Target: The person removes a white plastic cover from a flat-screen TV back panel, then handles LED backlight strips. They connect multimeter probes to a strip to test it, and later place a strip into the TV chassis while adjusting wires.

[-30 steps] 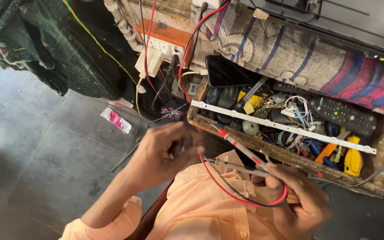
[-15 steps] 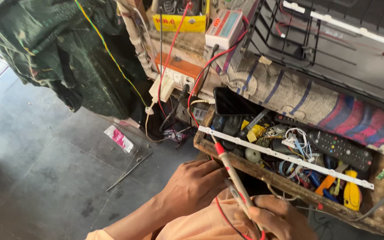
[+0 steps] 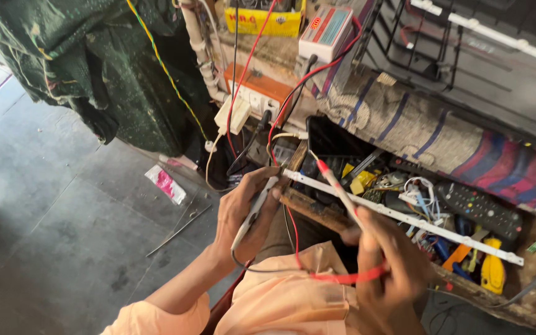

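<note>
Both probes have swung up onto the white strip (image 3: 404,217) across the tool-filled box (image 3: 528,307). Left hand (image 3: 243,217) grips the pale probe (image 3: 252,214), right hand (image 3: 386,260) the red probe (image 3: 336,189). A tip could slip off its contact, giving a false reading.

Floor (image 3: 51,236) – dark grey stone slabs, scuffed, fills the lower left of the frame; daylight brightens it at the far left edge. Dark green patterned cloth (image 3: 75,68) hangs over the upper left. Small pink-and-white wrapper (image 3: 164,184) lies on the floor left of centre, thin metal rod (image 3: 178,231) just below it. Striped blue-and-red fabric (image 3: 454,139) drapes across the right – above it a black wire rack (image 3: 423,37) at upper right. Orange socket board (image 3: 257,93) at top centre
</note>
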